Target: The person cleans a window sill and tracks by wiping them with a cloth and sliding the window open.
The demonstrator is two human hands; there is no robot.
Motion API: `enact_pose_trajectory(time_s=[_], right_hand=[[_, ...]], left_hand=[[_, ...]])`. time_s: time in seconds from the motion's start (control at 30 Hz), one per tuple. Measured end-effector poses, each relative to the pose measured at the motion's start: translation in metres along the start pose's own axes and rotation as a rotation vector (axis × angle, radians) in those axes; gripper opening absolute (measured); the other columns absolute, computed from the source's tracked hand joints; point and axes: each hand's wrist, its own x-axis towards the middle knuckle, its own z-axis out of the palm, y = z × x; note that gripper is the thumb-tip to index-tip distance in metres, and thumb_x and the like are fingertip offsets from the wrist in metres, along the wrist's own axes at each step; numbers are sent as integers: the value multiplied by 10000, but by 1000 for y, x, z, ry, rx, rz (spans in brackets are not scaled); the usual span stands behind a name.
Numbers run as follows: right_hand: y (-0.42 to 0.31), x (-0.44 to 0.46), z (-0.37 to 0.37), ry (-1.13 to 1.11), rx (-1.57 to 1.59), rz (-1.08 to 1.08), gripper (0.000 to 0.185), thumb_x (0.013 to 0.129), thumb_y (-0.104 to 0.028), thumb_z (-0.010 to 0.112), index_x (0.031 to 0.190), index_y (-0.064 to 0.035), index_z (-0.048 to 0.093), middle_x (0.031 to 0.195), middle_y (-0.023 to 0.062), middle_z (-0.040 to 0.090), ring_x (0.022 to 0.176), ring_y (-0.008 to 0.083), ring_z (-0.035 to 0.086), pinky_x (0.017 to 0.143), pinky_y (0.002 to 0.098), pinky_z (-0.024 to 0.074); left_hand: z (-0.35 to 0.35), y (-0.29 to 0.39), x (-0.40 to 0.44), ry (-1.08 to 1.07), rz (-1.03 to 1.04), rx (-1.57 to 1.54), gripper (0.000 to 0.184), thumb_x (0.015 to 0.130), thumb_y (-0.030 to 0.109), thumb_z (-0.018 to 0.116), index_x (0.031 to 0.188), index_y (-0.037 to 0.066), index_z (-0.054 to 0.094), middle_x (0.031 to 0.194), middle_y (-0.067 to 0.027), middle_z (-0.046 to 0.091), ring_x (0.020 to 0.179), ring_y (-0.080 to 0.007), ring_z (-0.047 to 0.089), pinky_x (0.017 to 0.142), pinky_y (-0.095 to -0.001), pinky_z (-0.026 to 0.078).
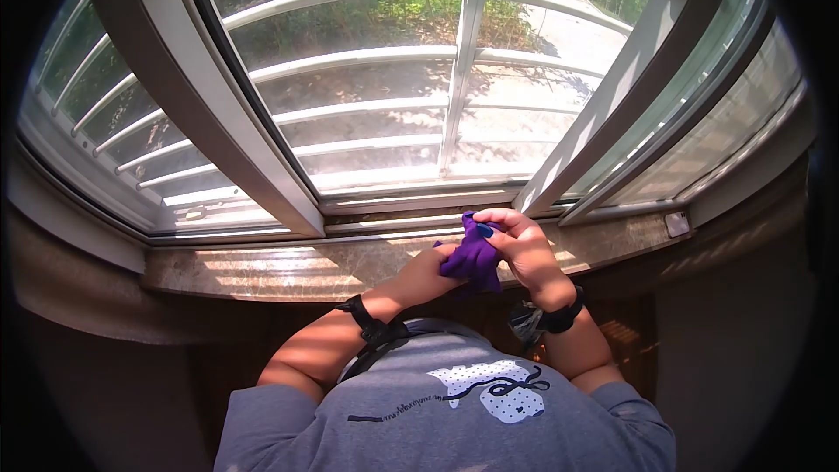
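Observation:
A crumpled purple cloth (472, 260) is held between my two hands, just above the front of the stone windowsill (288, 269). My left hand (426, 274) grips its left side, with the fingertips partly hidden behind the folds. At the upper right, my right hand (523, 249) pinches the cloth between thumb and fingers. A dark blue patch shows at the thumb of that hand; I cannot tell whether it is a nail or part of the cloth. Black bands are on both wrists.
Before me stands a window with white frames (271, 157) and white bars (367, 54) outside it. A small whitish rectangular object (677, 225) lies at the sill's right end. Curtains (105, 297) hang on both sides. Something dark and shiny (526, 322) is by my right wrist.

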Motion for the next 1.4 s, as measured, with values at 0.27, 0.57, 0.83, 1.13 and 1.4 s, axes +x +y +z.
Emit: enact_pose_trajectory(time_s=[0.27, 0.57, 0.83, 1.13, 1.4], right_hand=[[65, 15, -38, 287, -1374, -326, 241, 776, -96, 618, 1016, -75, 636, 934, 114, 585, 842, 289, 577, 799, 371, 471], [64, 21, 2, -235, -1019, 352, 148, 763, -116, 494, 856, -54, 592, 718, 104, 586, 686, 219, 587, 626, 338, 458], [121, 53, 28, -374, -1141, 283, 205, 732, -147, 499, 802, -42, 660, 770, 164, 641, 756, 286, 620, 661, 385, 466], [127, 97, 113, -533, -832, 427, 174, 709, -63, 498, 642, -47, 657, 552, 97, 600, 448, 199, 601, 408, 312, 468], [116, 85, 67, -484, -804, 412, 140, 678, -29, 558, 601, -15, 674, 570, 129, 628, 475, 213, 617, 433, 345, 469]], left_hand=[[-22, -10, -10, 309, 25, 649, 511, 761, 166, 693, 1219, 30, 511, 1060, -156, 585, 980, -306, 569, 898, -363, 443], [4, -11, -15, -69, 0, 720, 277, 787, 348, 630, 836, 76, 620, 755, -135, 609, 733, -340, 598, 638, -434, 459], [-25, -20, -25, -60, -302, 671, 329, 751, 390, 668, 803, 66, 644, 753, -130, 637, 725, -319, 613, 631, -405, 464], [-80, -29, -86, 228, -523, 631, 328, 745, 334, 710, 705, 34, 584, 646, -131, 568, 593, -289, 542, 544, -380, 421], [-53, -33, -52, 248, -328, 827, 403, 727, 384, 726, 619, 46, 536, 597, -125, 544, 573, -310, 537, 517, -397, 399]])
